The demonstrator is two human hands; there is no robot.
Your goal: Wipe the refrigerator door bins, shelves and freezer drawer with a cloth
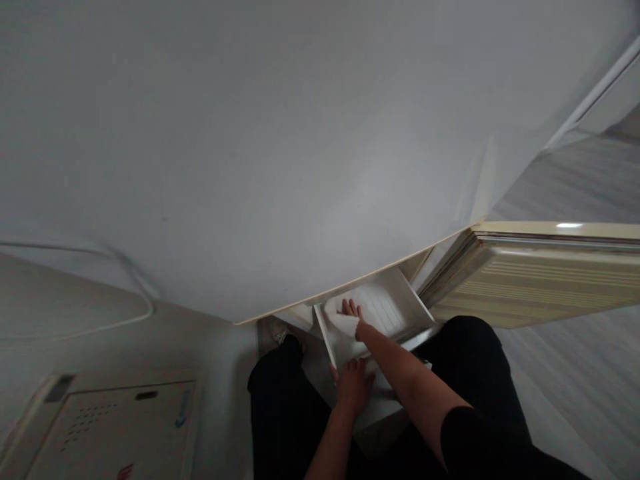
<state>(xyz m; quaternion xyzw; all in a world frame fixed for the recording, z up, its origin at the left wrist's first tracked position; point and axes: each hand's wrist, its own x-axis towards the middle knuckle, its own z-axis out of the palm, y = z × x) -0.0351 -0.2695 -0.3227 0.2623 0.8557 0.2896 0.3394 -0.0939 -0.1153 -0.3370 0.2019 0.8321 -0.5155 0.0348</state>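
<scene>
A white drawer point(395, 303) with a ribbed bottom is pulled partway out of an opened cabinet, below a large pale panel. My right hand point(354, 312) reaches inside it with a white cloth point(341, 319), pressed toward the drawer's left end. The cloth partly covers that hand, and its fingertips show beside it. My left hand point(354, 385) grips the near edge of the drawer, fingers bent over the rim and the thumb out to one side.
An open door point(545, 277) with a ridged yellowish inner side stands at right. My knees point(470, 347) flank the drawer. A grey metal box point(115, 427) is at lower left, and a pale cable point(145, 293) runs along the wall. Grey wood-look floor point(575, 373) lies at right.
</scene>
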